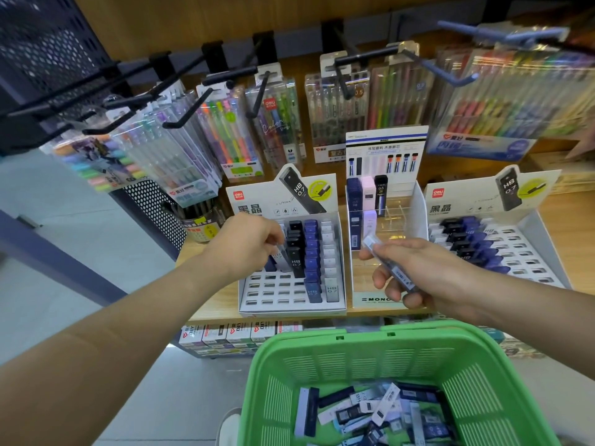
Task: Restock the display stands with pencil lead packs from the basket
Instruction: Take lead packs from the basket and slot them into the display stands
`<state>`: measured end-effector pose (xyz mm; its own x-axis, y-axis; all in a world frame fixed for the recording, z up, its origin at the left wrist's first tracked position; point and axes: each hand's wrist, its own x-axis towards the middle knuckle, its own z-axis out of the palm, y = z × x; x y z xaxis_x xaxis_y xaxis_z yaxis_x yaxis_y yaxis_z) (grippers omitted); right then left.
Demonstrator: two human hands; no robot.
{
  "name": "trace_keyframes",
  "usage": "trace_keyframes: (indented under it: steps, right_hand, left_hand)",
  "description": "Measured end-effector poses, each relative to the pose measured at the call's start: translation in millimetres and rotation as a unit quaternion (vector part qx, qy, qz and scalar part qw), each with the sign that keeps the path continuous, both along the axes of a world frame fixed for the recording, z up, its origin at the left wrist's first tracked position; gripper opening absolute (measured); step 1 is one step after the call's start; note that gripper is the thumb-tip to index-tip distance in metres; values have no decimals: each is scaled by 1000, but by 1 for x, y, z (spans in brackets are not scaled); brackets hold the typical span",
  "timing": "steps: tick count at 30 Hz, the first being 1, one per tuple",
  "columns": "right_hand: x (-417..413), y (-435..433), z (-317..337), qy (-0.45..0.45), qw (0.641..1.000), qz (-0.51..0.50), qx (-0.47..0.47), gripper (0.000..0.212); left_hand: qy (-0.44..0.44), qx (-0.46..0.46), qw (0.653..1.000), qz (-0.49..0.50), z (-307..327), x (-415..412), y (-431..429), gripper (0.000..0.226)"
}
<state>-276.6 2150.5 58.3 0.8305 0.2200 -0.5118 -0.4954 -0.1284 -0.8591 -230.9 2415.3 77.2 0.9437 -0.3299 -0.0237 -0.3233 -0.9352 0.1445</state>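
Mid-restock: my left hand is pinching grey lead pack at left stand slot; my right hand gripping spare packs beside middle stand. Next, I judge: seating pack upright, aligned. Basket holding more.

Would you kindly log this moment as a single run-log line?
left hand: pinching grey pack in left stand | right hand: holding translucent pack | basket: holds loose packs

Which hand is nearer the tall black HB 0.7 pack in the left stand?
Left. The left hand is just left of the black pack, pinching a grey pack beside it; the right hand holds a clear pack farther right, before the middle stand.
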Motion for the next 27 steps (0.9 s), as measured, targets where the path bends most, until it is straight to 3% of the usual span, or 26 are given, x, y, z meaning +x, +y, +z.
trace_keyframes:
  steps: [4, 15, 19, 21, 23, 27]
  right_hand:
    - [-2, 1, 2, 5, 1000, -13, -14, 24]
    - [-8, -1, 3, -9, 999, 7, 44, 20]
    - [-8, -1, 6, -8, 999, 12, 52, 17]
    - [-8, -2, 7, 7, 998, 11, 65, 20]
    - [-6, -2, 8, 22, 997, 16, 67, 27]
    - [-6, 1, 15, 43, 993, 46, 97, 33]
  left_hand:
    - [-22, 36, 999, -10, -11, 3, 1, 19]
    - [-42, 3, 999, 7, -19, 8, -11, 22]
    - [-39, -83, 994, 60, 2, 6, -22, 25]
    - [6, -211, 976, 58, 19, -1, -34, 26]
    - [107, -333, 937, 6, 38, -12, -47, 35]
    - [202, -365, 907, -54, 51, -27, -70, 27]
